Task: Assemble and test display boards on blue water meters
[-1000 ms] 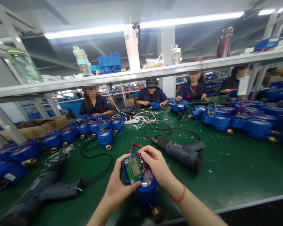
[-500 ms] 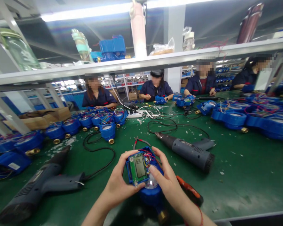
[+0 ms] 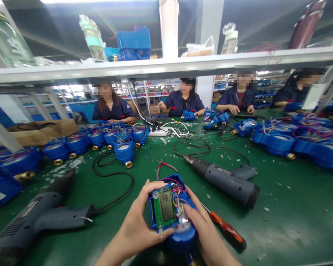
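Observation:
A blue water meter (image 3: pixel 180 232) stands on the green table at the bottom centre. Its open top shows a green circuit board (image 3: pixel 164 207) with an LCD and coloured wires. My left hand (image 3: pixel 137 229) grips the left side of the board housing, thumb under its lower edge. My right hand (image 3: pixel 204 231) wraps the meter's right side, thumb by the wires. A red-handled screwdriver (image 3: pixel 227 231) lies just right of my right hand. Small pliers (image 3: pixel 161 166) lie behind the meter.
A grey heat gun (image 3: pixel 227 181) lies to the right, another grey power tool (image 3: pixel 39 218) to the left with a black cord. Rows of blue meters (image 3: pixel 100 140) fill both sides of the green table (image 3: pixel 294 207). Several seated workers face me under a metal shelf (image 3: pixel 166 66).
The view tilted down and the meter shifted slightly right. My right hand moved from the top of the board down to the meter's right side. The screwdriver came into view.

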Demonstrator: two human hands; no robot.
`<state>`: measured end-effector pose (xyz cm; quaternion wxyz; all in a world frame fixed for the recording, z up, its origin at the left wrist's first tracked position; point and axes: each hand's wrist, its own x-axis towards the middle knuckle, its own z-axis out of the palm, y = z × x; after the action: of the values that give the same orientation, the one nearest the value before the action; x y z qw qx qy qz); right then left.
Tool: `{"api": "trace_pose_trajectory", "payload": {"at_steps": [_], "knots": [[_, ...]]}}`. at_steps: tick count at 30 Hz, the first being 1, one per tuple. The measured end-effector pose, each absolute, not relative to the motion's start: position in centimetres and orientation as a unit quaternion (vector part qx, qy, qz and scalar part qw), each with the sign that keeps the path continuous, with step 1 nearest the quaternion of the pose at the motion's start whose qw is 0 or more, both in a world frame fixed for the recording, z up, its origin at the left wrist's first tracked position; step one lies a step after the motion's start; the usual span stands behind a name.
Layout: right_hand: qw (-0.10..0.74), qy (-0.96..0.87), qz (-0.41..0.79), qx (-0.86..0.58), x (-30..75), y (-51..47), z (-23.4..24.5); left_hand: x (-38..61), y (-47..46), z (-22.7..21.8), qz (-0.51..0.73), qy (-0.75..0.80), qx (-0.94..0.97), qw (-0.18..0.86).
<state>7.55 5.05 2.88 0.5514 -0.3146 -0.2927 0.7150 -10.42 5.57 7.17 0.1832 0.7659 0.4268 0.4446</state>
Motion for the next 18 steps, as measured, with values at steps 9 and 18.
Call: {"api": "trace_pose_trajectory", "payload": {"at_steps": [9,18], "knots": [[0.586,-0.211,0.738,-0.260,2.8,5.2,0.0,-10.3,5.2,8.2,0.459,0.501,0.716,0.160],[0.589,-0.224,0.722,-0.284,0.4,3.5,-0.7,-10.7,4.4,10.1,0.403,0.542,0.716,0.177]]}}
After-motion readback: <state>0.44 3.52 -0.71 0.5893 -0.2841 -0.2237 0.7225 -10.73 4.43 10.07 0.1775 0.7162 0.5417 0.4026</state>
